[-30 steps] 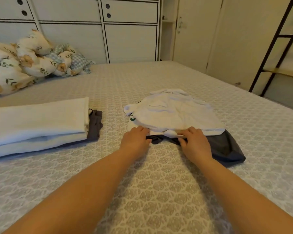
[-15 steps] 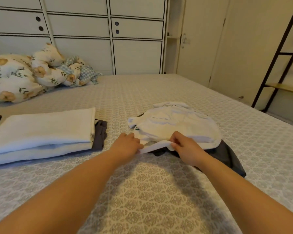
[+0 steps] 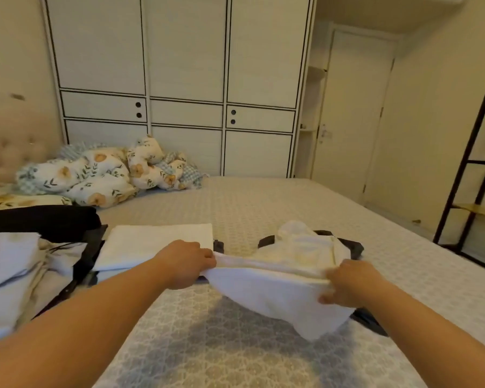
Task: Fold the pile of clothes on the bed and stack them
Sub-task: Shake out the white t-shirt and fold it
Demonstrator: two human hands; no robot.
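A white garment hangs lifted above the bed, stretched between both hands. My left hand grips its left edge and my right hand grips its right edge. Its far part still lies bunched on a dark garment behind. A folded white cloth lies to the left on a dark folded piece. Further left lie a pale crumpled garment and a black garment.
Flower-print pillows and a quilt are heaped at the bed's head. A white wardrobe stands behind the bed. A black ladder shelf is at the right, beside a closed door.
Both hands have lifted the white garment's near edge off the bed and pulled it taut toward me. The head has risen, showing more of the wardrobe and the clothes at the left.
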